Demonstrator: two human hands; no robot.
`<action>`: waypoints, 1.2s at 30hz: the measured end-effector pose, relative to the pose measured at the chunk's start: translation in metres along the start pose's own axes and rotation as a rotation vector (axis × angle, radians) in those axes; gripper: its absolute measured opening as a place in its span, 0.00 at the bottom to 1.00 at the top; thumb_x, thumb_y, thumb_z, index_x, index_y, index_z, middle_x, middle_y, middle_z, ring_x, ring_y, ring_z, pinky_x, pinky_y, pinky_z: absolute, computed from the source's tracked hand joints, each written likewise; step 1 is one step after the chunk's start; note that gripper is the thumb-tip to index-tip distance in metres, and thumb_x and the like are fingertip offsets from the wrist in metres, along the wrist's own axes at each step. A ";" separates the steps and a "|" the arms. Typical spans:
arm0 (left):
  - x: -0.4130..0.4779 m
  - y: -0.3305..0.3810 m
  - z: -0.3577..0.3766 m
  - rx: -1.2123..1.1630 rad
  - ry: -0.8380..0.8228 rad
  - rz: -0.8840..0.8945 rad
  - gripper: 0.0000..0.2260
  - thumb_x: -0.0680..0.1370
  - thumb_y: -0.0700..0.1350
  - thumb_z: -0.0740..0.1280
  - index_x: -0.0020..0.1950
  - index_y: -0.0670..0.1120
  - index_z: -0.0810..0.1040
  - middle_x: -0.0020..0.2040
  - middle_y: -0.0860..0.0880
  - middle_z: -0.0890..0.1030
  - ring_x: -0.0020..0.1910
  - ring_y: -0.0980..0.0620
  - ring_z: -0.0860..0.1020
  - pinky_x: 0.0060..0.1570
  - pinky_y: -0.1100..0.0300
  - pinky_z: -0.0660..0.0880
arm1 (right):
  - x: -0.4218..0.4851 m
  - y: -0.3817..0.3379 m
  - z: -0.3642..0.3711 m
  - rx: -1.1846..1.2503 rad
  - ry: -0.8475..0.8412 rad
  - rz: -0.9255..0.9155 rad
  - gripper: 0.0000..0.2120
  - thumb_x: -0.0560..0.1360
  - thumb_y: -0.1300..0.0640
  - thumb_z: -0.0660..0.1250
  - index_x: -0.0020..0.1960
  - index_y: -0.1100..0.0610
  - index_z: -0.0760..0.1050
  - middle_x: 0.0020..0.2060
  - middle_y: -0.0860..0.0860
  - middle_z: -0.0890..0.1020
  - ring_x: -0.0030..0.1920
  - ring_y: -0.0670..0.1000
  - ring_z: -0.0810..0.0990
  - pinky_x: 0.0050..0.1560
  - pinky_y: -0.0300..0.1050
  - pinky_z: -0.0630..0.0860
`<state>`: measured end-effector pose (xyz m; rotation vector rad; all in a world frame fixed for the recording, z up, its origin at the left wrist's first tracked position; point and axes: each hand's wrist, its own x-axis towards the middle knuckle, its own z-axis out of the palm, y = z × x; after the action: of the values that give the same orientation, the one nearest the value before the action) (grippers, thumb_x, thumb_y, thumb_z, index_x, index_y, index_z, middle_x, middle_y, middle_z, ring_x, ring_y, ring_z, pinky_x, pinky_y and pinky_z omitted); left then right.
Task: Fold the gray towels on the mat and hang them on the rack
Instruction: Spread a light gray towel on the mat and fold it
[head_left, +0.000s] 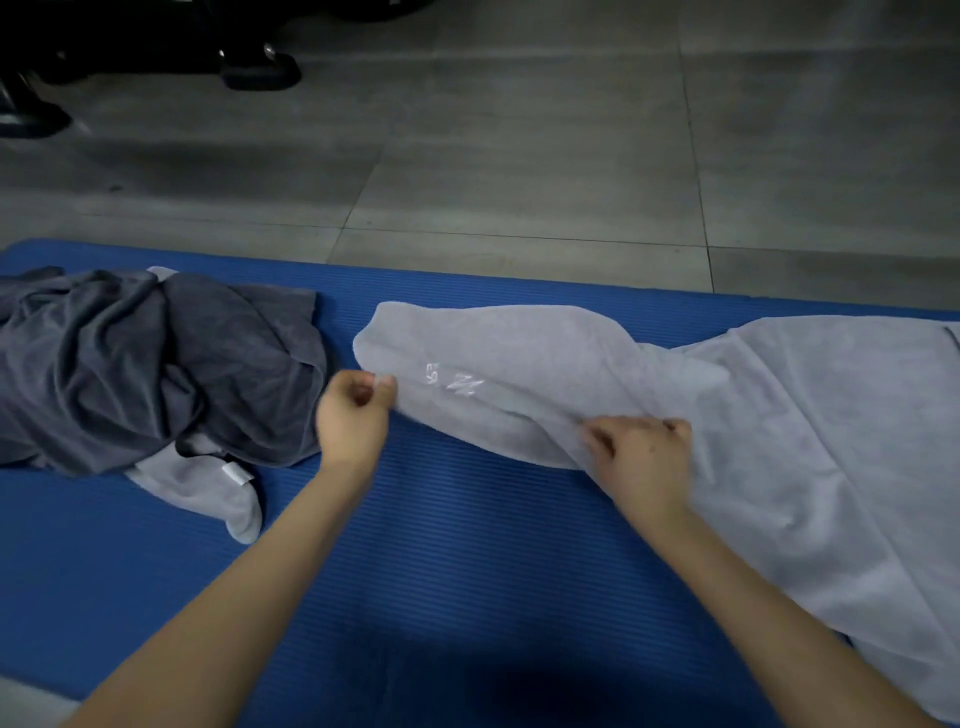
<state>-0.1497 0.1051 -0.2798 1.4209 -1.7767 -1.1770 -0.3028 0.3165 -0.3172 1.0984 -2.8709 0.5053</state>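
Light gray towel sprawls across the right side of the blue mat. Left hand pinches its left edge, right hand grips a bunched fold. Dark gray towels are heaped far left.

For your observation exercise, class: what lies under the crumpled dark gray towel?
A light gray towel with a white tag sticks out beneath the dark gray towel, on the blue mat. Its remainder is covered.
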 end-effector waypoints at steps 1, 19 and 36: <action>0.000 0.010 -0.011 -0.010 0.029 0.045 0.06 0.77 0.44 0.67 0.46 0.42 0.74 0.39 0.52 0.77 0.38 0.57 0.75 0.41 0.63 0.72 | 0.011 0.001 -0.011 0.041 -0.036 0.083 0.09 0.75 0.52 0.66 0.38 0.50 0.81 0.30 0.48 0.82 0.34 0.53 0.78 0.47 0.47 0.60; 0.002 -0.009 -0.111 0.671 -0.182 -0.108 0.11 0.75 0.44 0.67 0.36 0.44 0.69 0.37 0.46 0.74 0.43 0.45 0.72 0.44 0.59 0.65 | -0.104 -0.045 0.026 -0.239 -0.232 -0.433 0.15 0.54 0.53 0.81 0.37 0.54 0.80 0.29 0.49 0.77 0.30 0.53 0.74 0.41 0.48 0.64; -0.041 -0.004 -0.066 1.526 -0.355 0.258 0.18 0.77 0.41 0.62 0.66 0.44 0.65 0.62 0.40 0.66 0.59 0.42 0.68 0.49 0.53 0.73 | -0.143 -0.040 -0.012 0.383 -0.391 -0.280 0.13 0.78 0.51 0.60 0.54 0.56 0.80 0.49 0.49 0.82 0.47 0.50 0.80 0.47 0.42 0.76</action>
<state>-0.0808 0.1261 -0.2496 1.5474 -3.2125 0.3493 -0.1706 0.3843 -0.3135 1.8098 -2.9205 0.9424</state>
